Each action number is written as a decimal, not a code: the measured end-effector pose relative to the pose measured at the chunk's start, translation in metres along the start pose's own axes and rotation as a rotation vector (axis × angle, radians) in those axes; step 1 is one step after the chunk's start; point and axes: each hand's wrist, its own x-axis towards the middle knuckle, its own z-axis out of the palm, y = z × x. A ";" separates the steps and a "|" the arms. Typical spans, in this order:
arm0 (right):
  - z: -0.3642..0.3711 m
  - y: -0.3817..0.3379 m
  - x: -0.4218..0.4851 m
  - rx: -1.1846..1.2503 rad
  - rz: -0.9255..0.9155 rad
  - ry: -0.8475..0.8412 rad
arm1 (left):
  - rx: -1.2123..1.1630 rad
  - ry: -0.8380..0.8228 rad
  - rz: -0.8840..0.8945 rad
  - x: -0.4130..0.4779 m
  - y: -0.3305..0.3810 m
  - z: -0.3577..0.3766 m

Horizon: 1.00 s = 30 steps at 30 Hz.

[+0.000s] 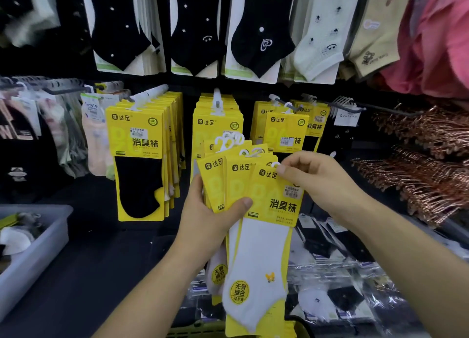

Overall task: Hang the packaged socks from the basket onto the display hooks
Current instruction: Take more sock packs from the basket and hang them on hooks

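Fanned packs (pixel 274 195) before crowded yellow rows (pixel 218 124)

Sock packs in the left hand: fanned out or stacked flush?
Fanned out: the sock packs show three staggered logo tops above the left hand.

Hidden behind the hands, lost at the edges

The left hand (pixel 210 218) showed only its thumb; its fingers were out of sight behind the fanned stack of yellow-carded white sock packs (pixel 236 183) it gripped, and every pack behind the front one showed just a top strip. The right hand (pixel 314 178) pinched the small white plastic hanger loop (pixel 274 164), its fingertips covering most of it. Just below that hand, the print on the white price sticker (pixel 294 192) was too small to read. Below the left hand, the yellow-green slatted plastic basket (pixel 195 331) was cut off by the bottom edge. Far left of the left hand, the grey plastic bin (pixel 38 256) ran off the picture's side, its contents blurred.
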 end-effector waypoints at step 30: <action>-0.051 -0.007 0.120 -0.454 -0.180 0.353 | 0.110 0.017 0.081 0.014 0.008 -0.017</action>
